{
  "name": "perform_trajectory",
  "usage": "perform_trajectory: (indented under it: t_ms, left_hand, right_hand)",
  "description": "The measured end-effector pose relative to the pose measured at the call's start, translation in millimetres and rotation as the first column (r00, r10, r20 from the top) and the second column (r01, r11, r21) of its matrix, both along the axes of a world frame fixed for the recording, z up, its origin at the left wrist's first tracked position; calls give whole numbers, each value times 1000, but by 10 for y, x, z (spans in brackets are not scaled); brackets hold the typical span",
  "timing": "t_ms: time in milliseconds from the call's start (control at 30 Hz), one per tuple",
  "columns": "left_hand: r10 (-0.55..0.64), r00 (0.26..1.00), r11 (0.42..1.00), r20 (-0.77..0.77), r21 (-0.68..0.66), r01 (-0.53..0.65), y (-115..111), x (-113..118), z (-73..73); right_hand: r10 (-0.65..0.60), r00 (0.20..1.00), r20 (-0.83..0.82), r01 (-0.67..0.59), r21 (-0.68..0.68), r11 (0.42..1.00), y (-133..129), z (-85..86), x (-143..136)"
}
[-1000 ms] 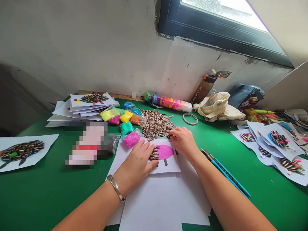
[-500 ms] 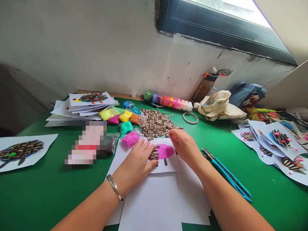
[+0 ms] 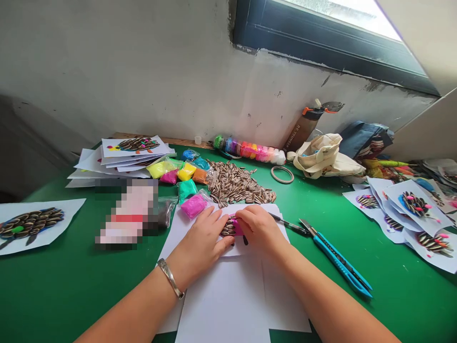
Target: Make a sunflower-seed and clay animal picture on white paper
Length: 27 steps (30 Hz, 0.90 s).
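My left hand (image 3: 202,238) lies flat with fingers apart on a white sheet (image 3: 228,253), beside a pink oval of clay (image 3: 238,228). Rows of striped sunflower seeds (image 3: 227,227) cover the oval's left part, and dark little legs stick out below it. My right hand (image 3: 262,228) is pinched over the oval at the edge of the seeds, its fingertips closed on a sunflower seed that they mostly hide. This hand covers the oval's right part. Just beyond both hands is a loose pile of sunflower seeds (image 3: 239,183).
Bags of coloured clay (image 3: 193,205) lie left of the pile. A black pen (image 3: 289,224) and a blue utility knife (image 3: 341,262) with its blade out lie to the right. Finished seed pictures (image 3: 416,205) and a stack of sheets (image 3: 93,164) flank the work; a bottle (image 3: 303,128) leans behind.
My right hand has moved left and down from the near edge of the seed pile onto the pink oval, uncovering the pen. My left hand has stayed put.
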<state>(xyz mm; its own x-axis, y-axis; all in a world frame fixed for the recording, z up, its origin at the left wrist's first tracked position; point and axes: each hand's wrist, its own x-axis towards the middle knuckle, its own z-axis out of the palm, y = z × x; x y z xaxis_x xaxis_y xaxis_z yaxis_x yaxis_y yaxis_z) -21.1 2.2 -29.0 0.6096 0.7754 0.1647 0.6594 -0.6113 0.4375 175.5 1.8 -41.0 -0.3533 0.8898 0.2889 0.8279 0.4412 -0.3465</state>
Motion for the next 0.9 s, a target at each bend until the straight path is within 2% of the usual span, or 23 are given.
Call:
perform_trajectory:
  t_ms: [533, 900]
  left_hand:
    - [4, 1000, 1000, 17, 18, -4, 0, 5, -2]
    - [10, 1000, 1000, 28, -2, -10, -13, 9, -7]
  right_hand:
    - [19, 998, -63, -16, 48, 999, -1, -33, -19]
    - [25, 995, -99, -23, 24, 999, 27, -102, -48]
